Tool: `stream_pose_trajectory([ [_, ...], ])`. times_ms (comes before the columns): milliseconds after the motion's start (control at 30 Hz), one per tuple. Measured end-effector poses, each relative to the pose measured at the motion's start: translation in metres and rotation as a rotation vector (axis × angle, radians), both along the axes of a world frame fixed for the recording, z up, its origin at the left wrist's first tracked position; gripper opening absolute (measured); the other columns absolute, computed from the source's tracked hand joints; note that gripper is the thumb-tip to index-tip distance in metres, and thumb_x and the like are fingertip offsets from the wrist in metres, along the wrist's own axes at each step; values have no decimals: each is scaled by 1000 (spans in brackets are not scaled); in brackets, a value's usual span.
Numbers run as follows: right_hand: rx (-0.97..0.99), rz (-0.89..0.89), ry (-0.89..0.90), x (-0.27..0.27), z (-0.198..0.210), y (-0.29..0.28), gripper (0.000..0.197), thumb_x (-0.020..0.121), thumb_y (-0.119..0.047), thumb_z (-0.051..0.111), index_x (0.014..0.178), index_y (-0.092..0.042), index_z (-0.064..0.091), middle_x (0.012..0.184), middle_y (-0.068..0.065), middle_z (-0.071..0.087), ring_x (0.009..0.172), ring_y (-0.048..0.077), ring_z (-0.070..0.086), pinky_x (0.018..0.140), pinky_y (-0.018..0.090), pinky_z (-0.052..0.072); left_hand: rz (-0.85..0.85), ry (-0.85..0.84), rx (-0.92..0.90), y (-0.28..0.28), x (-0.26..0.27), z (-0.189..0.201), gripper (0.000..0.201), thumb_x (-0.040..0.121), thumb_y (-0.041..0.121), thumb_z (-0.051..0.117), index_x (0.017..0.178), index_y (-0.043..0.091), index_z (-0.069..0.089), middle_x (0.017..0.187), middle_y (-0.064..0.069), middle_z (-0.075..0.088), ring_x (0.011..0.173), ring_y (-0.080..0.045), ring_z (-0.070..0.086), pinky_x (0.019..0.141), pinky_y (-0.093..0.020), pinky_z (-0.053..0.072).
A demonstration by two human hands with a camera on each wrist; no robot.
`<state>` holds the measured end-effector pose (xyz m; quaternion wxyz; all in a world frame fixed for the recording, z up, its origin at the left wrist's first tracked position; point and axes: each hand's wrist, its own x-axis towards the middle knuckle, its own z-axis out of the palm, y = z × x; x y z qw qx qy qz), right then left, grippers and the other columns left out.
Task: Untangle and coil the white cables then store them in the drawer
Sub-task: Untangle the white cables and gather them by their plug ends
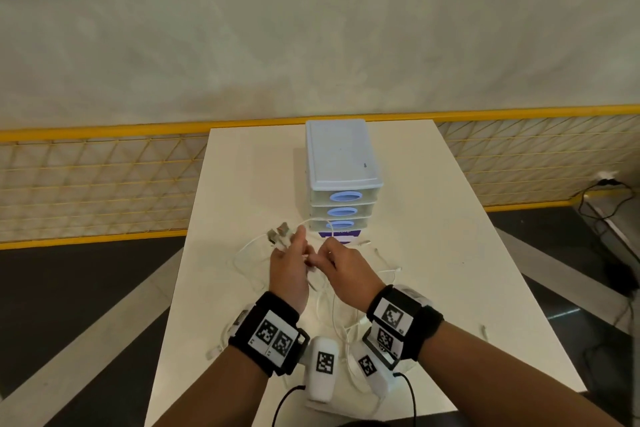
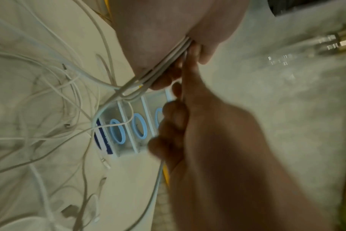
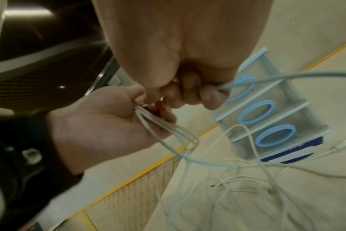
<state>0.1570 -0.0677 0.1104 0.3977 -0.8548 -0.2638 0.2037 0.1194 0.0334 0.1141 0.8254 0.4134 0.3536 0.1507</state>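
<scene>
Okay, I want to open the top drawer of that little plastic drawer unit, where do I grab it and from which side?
Take the blue oval handle at the middle of the top drawer's front, on the drawer unit. Come from the near side, where the hands are: all three fronts face you, and the oval looks like a finger pull for drawing it straight toward you.

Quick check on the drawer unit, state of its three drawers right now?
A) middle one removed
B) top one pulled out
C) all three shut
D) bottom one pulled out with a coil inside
C: in the head view the three fronts of the drawer unit sit flush in one stack, none pulled out, while both hands, left hand and right hand, hold strands of the white cables in front of it.
</scene>
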Motion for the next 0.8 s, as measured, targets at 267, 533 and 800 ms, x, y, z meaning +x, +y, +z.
stream_pose_trajectory([
  [267,-257,82,39,25,-29,-51,33,97,-36,44,76,-15,60,76,-6,58,75,14,51,67,21,30,72,-44,-147,69,2,5,39,95,22,52,60,22,33,42,9,28,31,-6,18,36,-19,14],
  [533,-452,-134,-59,67,-43,-93,31,98,-34,38,84,-13,55,93,17,70,86,34,62,72,35,45,181,4,25,116,-13,-4,40,92,15,54,59,21,32,42,9,28,35,-8,14,37,-21,13],
  [800,-234,-27,-188,30,-15,-27,31,100,-29,34,95,-4,51,87,23,65,80,39,60,65,35,37,-262,244,586,26,6,-11,21,86,28,67,70,14,67,34,12,51,31,0,42,40,-16,33],
])
